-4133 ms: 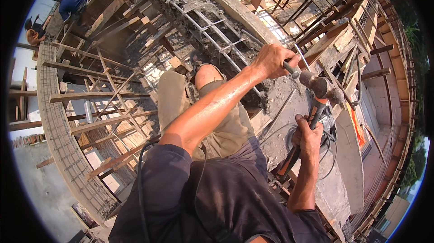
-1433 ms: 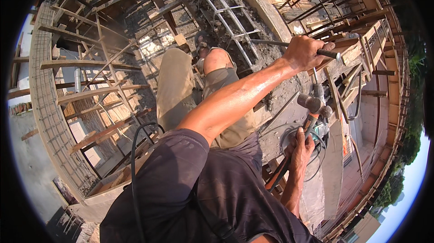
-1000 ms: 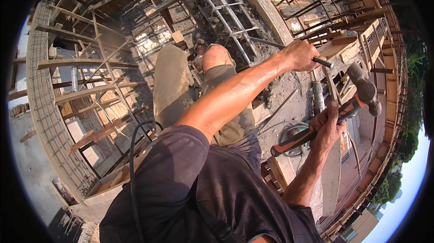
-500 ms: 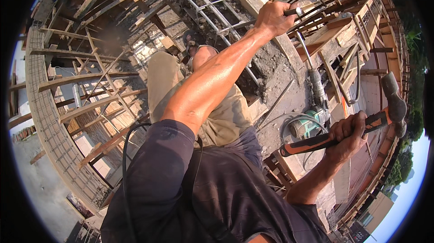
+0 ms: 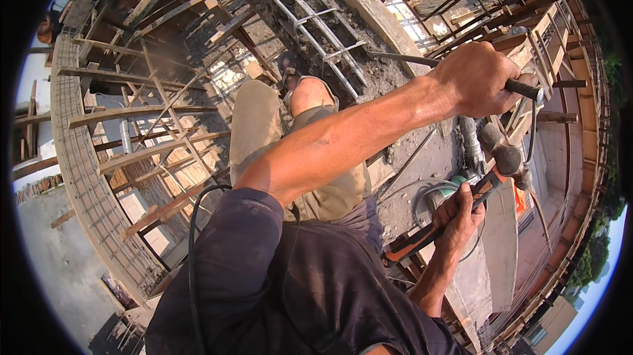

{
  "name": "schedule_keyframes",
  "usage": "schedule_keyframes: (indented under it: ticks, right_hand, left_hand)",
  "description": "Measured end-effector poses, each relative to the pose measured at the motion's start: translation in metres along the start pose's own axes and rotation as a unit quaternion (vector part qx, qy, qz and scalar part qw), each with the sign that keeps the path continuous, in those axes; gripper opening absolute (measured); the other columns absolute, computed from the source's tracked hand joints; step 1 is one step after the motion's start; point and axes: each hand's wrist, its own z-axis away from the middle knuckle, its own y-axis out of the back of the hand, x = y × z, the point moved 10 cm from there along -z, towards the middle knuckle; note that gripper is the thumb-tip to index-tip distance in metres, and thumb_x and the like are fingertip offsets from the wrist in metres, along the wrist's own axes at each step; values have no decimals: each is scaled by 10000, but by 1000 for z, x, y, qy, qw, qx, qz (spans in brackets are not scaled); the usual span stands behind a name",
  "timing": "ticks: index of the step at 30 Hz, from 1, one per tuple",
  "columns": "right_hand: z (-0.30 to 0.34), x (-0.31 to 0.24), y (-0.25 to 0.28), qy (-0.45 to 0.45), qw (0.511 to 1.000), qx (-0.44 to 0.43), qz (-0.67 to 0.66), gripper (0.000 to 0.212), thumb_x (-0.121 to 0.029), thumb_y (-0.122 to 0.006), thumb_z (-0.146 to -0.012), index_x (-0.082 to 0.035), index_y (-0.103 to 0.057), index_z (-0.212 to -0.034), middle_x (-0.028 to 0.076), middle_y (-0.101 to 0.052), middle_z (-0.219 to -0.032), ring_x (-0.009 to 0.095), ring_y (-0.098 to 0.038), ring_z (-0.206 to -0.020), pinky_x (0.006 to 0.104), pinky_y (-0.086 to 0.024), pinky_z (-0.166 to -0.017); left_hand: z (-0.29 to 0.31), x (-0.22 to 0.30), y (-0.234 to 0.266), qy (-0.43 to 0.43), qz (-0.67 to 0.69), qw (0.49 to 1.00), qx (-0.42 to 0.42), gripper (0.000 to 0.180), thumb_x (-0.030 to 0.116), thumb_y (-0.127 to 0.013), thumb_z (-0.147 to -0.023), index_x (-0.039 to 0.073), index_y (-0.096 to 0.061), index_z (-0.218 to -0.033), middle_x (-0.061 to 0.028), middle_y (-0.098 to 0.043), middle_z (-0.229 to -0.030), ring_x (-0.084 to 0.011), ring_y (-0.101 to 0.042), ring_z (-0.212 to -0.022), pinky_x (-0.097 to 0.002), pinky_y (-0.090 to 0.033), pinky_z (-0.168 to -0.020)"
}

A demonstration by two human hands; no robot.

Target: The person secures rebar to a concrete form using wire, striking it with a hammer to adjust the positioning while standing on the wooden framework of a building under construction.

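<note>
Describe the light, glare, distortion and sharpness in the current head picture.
Head view: hard sunlight, with sheen on the left forearm; head view: the mesh-covered strip at left looks bowed, as fisheye edges do, and the corners are black; head view: the shirt sits dark, while the hammer head reads fairly sharp.

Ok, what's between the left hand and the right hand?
In the head view, the grey barrel of a power tool shows between left hand and right hand, with the hammer head just to its right.
</note>
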Motion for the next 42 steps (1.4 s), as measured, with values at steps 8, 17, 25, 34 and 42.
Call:
schedule_keyframes:
  ticks: [8,17,25,34,42]
  right_hand:
    - [1,4,-16,5,999,-53,3,372,-263,-671,-1004,-136,-430,-749,-48,-375,-547,65,-321,-402,263,-272,-358]
    - [17,14,-32,-13,997,-74,19,322,-226,-675,-1007,-105,-487,-775,-42,-402,-555,73,-337,-409,262,-291,-367]
    - [27,-1,-58,12,994,-108,26,267,-197,-675,-1002,-80,-524,-816,-39,-422,-565,62,-357,-420,250,-307,-371]
    - [30,-11,-100,33,986,-154,46,203,-163,-694,-991,-44,-579,-873,-40,-441,-591,52,-376,-437,239,-311,-384]
    - [46,-156,-153,279,949,-145,-20,307,-212,-636,-1016,-94,-513,-761,-48,-391,-537,34,-321,-420,239,-257,-375]
  left_hand:
    - [8,-18,72,-32,-16,989,144,505,287,-632,-1015,31,-594,-581,-25,-438,-431,-91,-399,-418,-322,-317,-405]
    - [7,-54,176,33,62,973,222,429,257,-600,-1043,64,-580,-661,19,-513,-537,-92,-451,-479,-311,-348,-461]
    - [15,-59,225,43,72,964,252,442,252,-573,-1062,93,-542,-651,61,-444,-531,-63,-386,-478,-293,-256,-456]
    - [72,-122,216,114,-28,950,288,543,396,-657,-1019,101,-543,-578,67,-426,-497,-60,-374,-504,-345,-265,-481]
    - [59,-142,154,139,-32,969,202,308,306,-675,-881,37,-706,-733,-67,-573,-519,-123,-517,-485,-344,-404,-472]
